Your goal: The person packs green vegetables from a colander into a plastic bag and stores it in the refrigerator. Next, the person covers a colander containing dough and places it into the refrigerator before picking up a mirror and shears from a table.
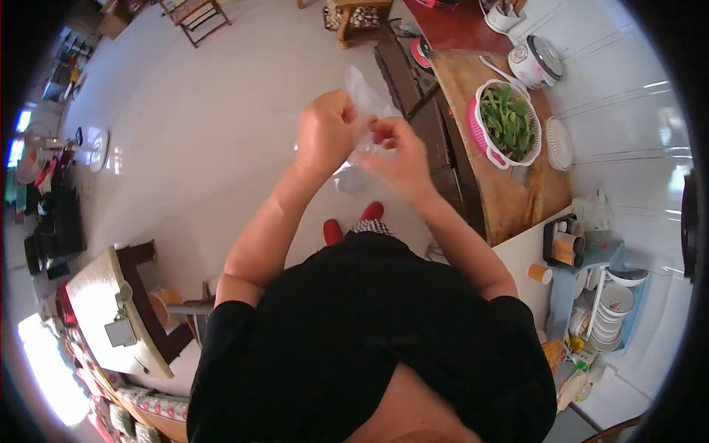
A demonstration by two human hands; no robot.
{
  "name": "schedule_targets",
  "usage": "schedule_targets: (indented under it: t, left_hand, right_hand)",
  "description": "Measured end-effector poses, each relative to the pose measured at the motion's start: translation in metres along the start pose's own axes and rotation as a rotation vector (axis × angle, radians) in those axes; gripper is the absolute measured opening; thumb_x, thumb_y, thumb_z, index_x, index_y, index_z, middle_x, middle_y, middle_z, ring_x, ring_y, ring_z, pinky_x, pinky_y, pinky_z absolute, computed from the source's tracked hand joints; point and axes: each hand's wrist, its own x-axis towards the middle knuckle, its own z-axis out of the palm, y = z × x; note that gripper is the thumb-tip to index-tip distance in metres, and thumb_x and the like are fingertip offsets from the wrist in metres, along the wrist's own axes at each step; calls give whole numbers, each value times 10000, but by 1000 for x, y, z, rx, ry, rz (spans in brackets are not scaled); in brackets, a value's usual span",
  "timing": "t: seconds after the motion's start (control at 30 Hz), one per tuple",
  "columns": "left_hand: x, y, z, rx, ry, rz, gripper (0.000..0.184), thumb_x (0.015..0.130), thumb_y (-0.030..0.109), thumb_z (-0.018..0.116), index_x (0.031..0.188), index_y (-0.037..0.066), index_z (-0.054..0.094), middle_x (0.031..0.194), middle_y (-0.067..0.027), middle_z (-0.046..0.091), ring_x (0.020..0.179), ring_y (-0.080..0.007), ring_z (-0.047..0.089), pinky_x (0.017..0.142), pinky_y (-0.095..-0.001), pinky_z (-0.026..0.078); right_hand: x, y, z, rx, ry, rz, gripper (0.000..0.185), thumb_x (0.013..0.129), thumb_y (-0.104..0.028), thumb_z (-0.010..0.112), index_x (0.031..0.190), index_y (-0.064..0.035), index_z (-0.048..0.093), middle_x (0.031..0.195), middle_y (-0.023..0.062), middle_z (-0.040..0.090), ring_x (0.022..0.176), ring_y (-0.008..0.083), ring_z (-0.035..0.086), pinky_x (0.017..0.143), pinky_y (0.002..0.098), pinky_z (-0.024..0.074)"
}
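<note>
1. Left hand, upper middle of the frame, curled into a fist on thin clear plastic; right hand just beside it, fingers bent, though blur means I can't tell whether it's pinching.
2. Pale floor spreads across upper left: glossy, so dropped film could turn slippery.
3. Wooden worktop, upper right, comes near that right arm; a wide swing might bump it.
4. And the plastic, centre stage between the hands! Tug hard, it could tear; slacken, it may drop.
5. Colander on the worktop, upper right: knocked, its greens might spill.
6. Red shoes, mid-frame: fallen plastic could catch underfoot.
</note>
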Motion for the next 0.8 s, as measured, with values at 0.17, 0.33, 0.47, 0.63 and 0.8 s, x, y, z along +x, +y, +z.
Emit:
schedule_targets:
  t: [0.17,0.33,0.47,0.63,0.8]
  left_hand:
    - [53,-6,30,344,-28,223,236,612,106,662,631,42,435,658,-130,509,576,-318,505,485,-386,391]
    - [110,3,68,374,-52,248,273,618,99,677,604,27,414,606,-126,471,543,-287,465,490,-371,382]
    - [147,7,97,373,-131,230,319,625,127,715,583,18,418,569,-114,460,514,-243,448,488,-344,380]
    - [183,11,126,262,-266,62,348,631,165,736,574,14,428,573,-99,487,512,-185,445,489,-320,382]
    - [212,4,160,231,-353,176,293,626,146,708,591,21,446,590,-114,499,534,-233,478,503,-343,393]
  right_hand:
    - [58,15,-2,361,84,212,421,648,-253,736,918,-28,504,881,39,531,814,127,505,700,261,419]
    - [117,49,-35,452,107,267,315,737,-247,661,909,-32,509,883,39,530,817,127,506,723,257,411]
    - [160,64,-85,1148,113,357,270,824,-261,550,971,-40,501,886,40,531,822,133,510,735,255,415]
    - [179,62,-117,1502,336,413,315,832,-222,531,1075,-33,463,902,47,539,798,114,519,733,223,421]
    - [177,98,-111,459,331,315,205,800,-171,589,949,-37,545,856,25,562,799,92,520,710,250,440]
